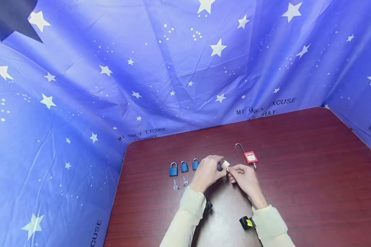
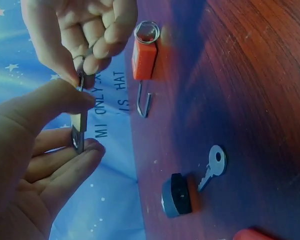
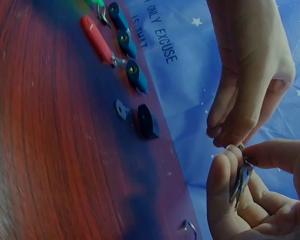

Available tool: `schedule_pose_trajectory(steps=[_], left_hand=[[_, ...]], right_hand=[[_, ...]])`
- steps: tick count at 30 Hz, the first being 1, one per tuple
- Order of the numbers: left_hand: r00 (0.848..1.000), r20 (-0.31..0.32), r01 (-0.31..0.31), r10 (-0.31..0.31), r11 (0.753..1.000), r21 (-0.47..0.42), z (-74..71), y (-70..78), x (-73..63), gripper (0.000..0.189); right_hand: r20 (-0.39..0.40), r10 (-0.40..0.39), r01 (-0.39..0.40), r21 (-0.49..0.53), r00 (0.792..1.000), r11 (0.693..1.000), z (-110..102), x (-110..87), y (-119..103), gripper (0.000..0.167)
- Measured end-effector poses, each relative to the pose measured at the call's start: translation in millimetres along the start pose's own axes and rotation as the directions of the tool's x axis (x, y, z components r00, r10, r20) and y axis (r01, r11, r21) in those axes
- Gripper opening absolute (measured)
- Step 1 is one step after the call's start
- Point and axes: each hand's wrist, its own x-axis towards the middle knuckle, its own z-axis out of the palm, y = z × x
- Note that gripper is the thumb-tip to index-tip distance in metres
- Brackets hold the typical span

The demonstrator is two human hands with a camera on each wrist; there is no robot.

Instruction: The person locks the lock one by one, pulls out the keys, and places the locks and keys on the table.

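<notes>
My left hand (image 1: 205, 172) grips a small brass padlock (image 1: 225, 164) by its body and shackle, above the table. Close against it, my right hand (image 1: 245, 179) pinches a key at the padlock's lower end; whether the key is inside the keyhole is hidden by the fingers. More keys (image 3: 241, 180) on a ring dangle in the right palm. Beyond the hands lies a red padlock (image 1: 250, 157), its long shackle swung out and a ring at its base. A dark padlock (image 2: 176, 196) and a silver key (image 2: 217, 160) lie beneath the left hand.
Left of the hands, several blue padlocks (image 1: 173, 171) form a row on the dark red table (image 1: 312, 164). Loose keys (image 1: 175, 185) lie in front of them. A red-covered piece (image 3: 96, 39) and something green (image 3: 96, 2) show beside them. Starry blue cloth (image 1: 173, 68) hangs behind.
</notes>
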Motion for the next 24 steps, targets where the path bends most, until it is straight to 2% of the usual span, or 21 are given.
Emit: schedule_pose_trajectory(steps=[6, 12, 19, 24], left_hand=[[1.0, 0.03, 0.012, -0.011, 0.999, -0.042, 5.6, 4.8, 3.2, 0.038], [1.0, 0.006, -0.022, 0.022, 0.998, -0.054, 7.9, 6.2, 5.6, 0.038], [1.0, -0.019, 0.014, -0.016, 0.996, -0.093, 11.5, 6.0, 3.7, 0.036], [0.995, -0.053, 0.075, -0.08, 0.993, -0.088, 8.2, -6.6, 3.5, 0.039]], right_hand=[[-0.023, 0.029, -0.03, -0.058, 0.999, 0.998, -13, -3.3, 0, 0.02], [-0.055, 0.004, -0.009, -0.086, 0.998, 0.996, -19, -6.6, -1, 0.02], [-0.091, -0.069, 0.058, -0.121, 0.993, 0.991, -21, -7.8, 1, 0.021], [-0.135, -0.071, 0.049, -0.158, 0.988, 0.986, -26, -10.8, 6, 0.016]])
